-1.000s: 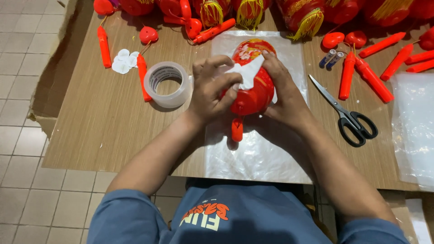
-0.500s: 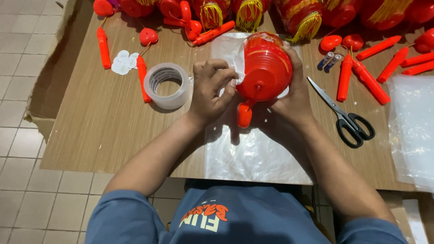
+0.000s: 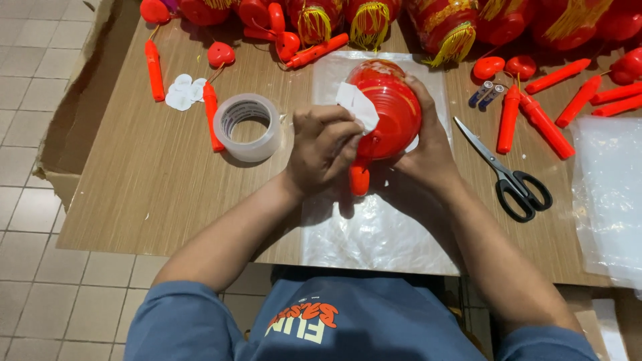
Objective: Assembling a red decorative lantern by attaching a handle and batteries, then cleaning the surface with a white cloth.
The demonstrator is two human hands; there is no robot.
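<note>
A round red plastic lantern with gold markings is held just above a clear plastic sheet spread on the wooden surface, its short orange handle pointing toward the person. The right hand cups the lantern's far side, fingers curled around the shell and pressed against it. The left hand closes on the near side, its fingers bent together and pinching a small white paper patch against the red shell. A roll of clear packing tape lies just left of the left hand, and black-handled scissors lie to the right of the right hand. Loose orange handle sticks and more red lanterns with yellow tassels line the surface's far edge.
</note>
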